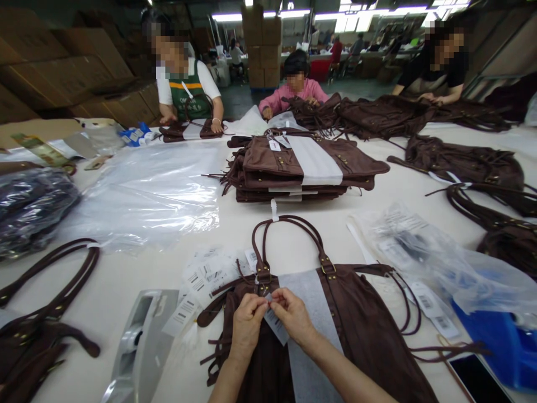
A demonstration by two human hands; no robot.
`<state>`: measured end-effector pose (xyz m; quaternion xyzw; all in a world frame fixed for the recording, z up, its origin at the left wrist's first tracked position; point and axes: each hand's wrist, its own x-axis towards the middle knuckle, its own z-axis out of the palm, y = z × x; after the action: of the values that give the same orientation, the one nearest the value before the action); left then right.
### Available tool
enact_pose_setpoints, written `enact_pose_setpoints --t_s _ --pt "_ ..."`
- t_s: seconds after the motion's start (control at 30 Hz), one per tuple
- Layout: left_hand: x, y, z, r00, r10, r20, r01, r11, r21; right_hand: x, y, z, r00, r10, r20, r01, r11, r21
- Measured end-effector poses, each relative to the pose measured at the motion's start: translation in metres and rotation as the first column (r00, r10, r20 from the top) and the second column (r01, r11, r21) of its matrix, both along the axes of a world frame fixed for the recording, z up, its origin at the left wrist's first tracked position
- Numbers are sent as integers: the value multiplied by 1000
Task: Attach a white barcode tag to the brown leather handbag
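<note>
A dark brown handbag (369, 330) lies flat in front of me, a pale paper band (312, 313) wrapped around its middle. Its twin handles (308, 226) stretch away from me, joined at the top by a white strip. Near the base of the left handle, my left hand (248, 320) and my right hand (292, 314) meet, both pinched closed at the top of a hang tag (276, 326). The tag dangles below the fingertips against the bag. Whatever fine cord or fastener sits between the fingers is too small to make out.
Loose printed tags (205, 280) and a grey dispenser (140, 341) lie to the left. Beyond stand stacked brown bags (272, 162) and clear plastic sheets (168, 190). A phone (478, 378) and blue plastic (490, 341) lie right. Three people work across the table.
</note>
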<state>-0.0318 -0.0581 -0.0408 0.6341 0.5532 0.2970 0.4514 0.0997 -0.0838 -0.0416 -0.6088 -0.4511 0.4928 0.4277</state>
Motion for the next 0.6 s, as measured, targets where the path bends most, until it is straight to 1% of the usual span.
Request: enact_pose_setpoints --t_s 0.23,0.4,0.5,0.6 --pt "3 1 3 1000 24 17 -23 999 -39 -6 -2 0 996 -68 54 62 993 97" --pt "5 1 3 997 68 -20 -69 996 -56 -14 0 -3 976 -82 201 34 972 232" --pt "4 0 0 996 85 -34 -86 995 -57 -19 0 -7 958 -96 271 27 968 249" --pt "2 -1 -1 996 88 -25 -89 994 -57 -22 -1 -11 955 -103 278 36 971 235"
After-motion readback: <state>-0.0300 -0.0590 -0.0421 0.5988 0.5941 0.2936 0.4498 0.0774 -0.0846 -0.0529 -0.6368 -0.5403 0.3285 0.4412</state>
